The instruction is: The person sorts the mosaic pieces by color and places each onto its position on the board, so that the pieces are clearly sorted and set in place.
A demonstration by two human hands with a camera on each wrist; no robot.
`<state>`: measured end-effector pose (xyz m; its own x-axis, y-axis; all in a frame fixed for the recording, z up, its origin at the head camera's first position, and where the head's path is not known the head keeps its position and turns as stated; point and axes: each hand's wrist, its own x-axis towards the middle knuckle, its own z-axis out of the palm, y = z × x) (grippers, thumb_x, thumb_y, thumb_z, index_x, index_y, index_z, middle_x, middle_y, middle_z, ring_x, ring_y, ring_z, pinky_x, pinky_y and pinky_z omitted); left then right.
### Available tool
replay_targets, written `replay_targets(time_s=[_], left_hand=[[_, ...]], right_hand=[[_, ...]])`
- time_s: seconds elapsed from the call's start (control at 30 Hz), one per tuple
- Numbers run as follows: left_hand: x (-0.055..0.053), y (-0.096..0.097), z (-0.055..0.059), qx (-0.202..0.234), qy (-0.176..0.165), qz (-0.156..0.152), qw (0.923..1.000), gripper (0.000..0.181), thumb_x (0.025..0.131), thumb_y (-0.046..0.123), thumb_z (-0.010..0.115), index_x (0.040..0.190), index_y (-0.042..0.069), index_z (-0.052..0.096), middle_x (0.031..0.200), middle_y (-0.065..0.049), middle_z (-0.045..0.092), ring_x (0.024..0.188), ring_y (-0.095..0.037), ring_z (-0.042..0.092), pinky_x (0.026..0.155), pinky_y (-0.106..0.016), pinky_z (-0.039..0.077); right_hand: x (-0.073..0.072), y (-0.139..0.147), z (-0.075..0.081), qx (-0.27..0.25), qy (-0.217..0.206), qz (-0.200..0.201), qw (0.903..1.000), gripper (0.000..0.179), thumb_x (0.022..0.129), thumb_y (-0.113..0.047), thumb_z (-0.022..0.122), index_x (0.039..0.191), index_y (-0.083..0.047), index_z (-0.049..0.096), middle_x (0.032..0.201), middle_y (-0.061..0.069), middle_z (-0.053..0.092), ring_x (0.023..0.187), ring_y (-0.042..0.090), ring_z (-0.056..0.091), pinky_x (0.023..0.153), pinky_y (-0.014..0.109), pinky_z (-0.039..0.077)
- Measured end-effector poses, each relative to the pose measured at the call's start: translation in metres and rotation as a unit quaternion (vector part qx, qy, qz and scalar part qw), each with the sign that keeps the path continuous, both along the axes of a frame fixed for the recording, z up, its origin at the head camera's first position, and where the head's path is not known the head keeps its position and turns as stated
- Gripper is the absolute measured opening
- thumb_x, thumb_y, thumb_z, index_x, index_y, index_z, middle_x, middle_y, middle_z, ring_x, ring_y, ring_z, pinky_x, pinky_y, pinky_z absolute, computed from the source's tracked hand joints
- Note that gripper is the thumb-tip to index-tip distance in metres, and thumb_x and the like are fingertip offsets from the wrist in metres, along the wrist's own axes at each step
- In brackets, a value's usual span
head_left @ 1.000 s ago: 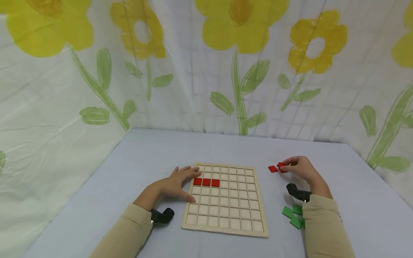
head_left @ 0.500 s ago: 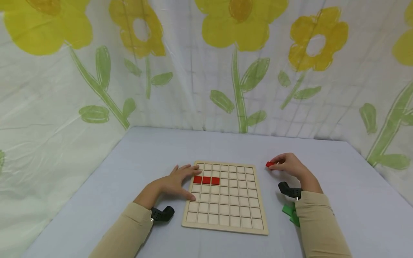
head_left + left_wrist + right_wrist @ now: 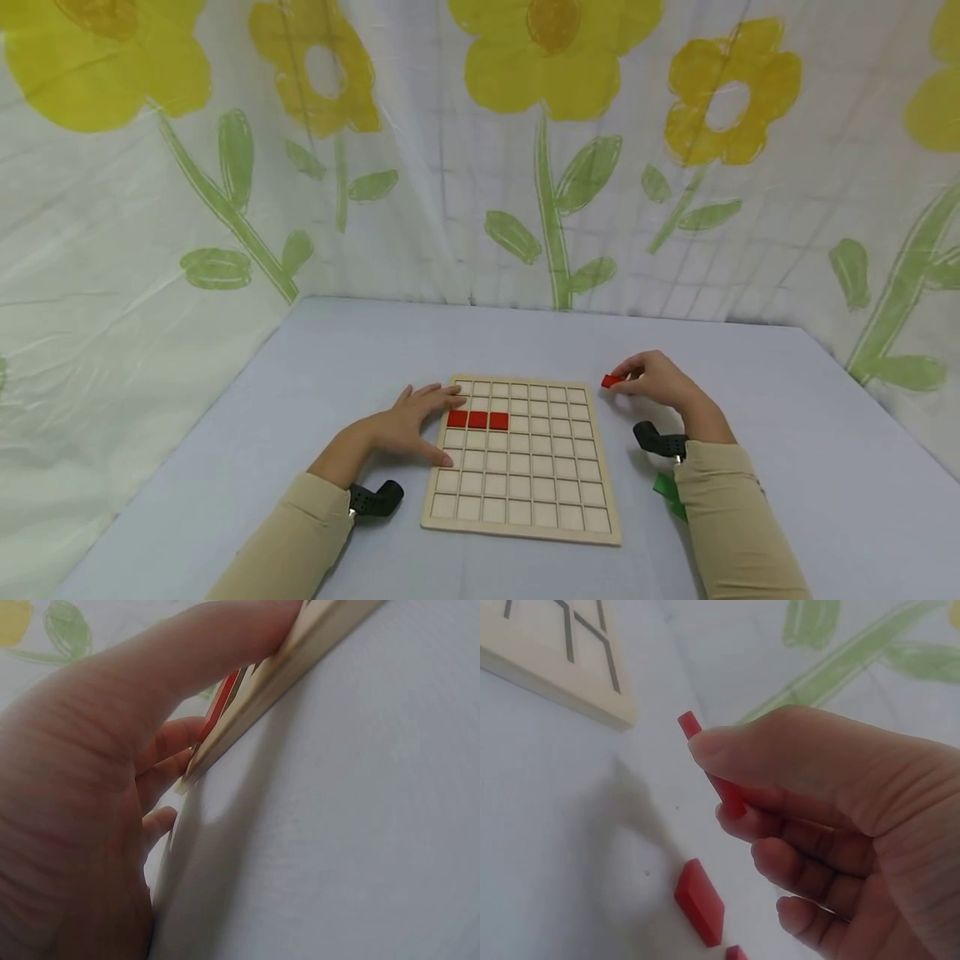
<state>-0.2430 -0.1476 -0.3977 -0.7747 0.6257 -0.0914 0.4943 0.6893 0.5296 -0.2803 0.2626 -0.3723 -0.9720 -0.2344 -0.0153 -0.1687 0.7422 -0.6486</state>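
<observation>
right sleeve (image 3: 738,517) kinda half-hid the green tiles (image 3: 665,486) | grid board (image 3: 543,488) sat on the white table (image 3: 360,333) | left hand (image 3: 401,425) touched its left edge, fingers spread, gripping nothing | three slotted red tiles (image 3: 477,421) sat side by side | right hand (image 3: 663,383) pinched another red tile (image 3: 727,791) right of the board, loose red tile (image 3: 700,902) nearby | flowery curtain (image 3: 442,225) hung behind

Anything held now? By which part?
Right hand: a red tile, pinched toward its palm-side end; faces or edges, can't tell. Left hand: nothing gripped; rests on the left edge of the board.
</observation>
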Motion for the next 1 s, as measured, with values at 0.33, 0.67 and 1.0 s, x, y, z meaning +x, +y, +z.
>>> replay_targets(time_s=[0.33, 0.67, 1.0], left_hand=[[0.001, 0.001, -0.002, -0.002, 0.001, -0.004, 1.0000, 0.089, 0.069, 0.050, 0.075, 0.144, 0.022, 0.036, 0.155, -0.003, 0.023, 0.145, -0.030, 0.010, 0.115, -0.057, -0.004], [-0.001, 0.001, -0.001, -0.002, 0.004, -0.006, 1.0000, 0.089, 0.069, 0.050, 0.075, 0.144, 0.022, 0.035, 0.156, -0.001, 0.022, 0.145, -0.030, 0.008, 0.115, -0.057, -0.005], [-0.001, 0.000, 0.001, -0.005, 0.000, -0.001, 1.0000, 0.089, 0.069, 0.049, 0.075, 0.144, 0.023, 0.035, 0.156, -0.001, 0.021, 0.145, -0.029, 0.008, 0.115, -0.056, -0.006]], right_hand=[[0.002, -0.010, 0.001, 0.020, 0.027, 0.048, 0.9983, 0.025, 0.077, -0.016, 0.074, 0.095, 0.002, 0.070, 0.084, 0.009, 0.065, 0.071, 0.014, 0.050, 0.057, 0.025, 0.042], [0.003, -0.026, 0.006, 0.036, 0.034, 0.070, 0.9963, 0.021, 0.077, -0.014, 0.073, 0.093, -0.001, 0.071, 0.086, 0.008, 0.065, 0.073, 0.016, 0.051, 0.059, 0.027, 0.043], [0.005, -0.030, 0.009, 0.038, 0.046, 0.080, 0.9950, 0.022, 0.077, -0.015, 0.074, 0.094, -0.001, 0.071, 0.090, 0.011, 0.066, 0.074, 0.015, 0.052, 0.057, 0.025, 0.043]])
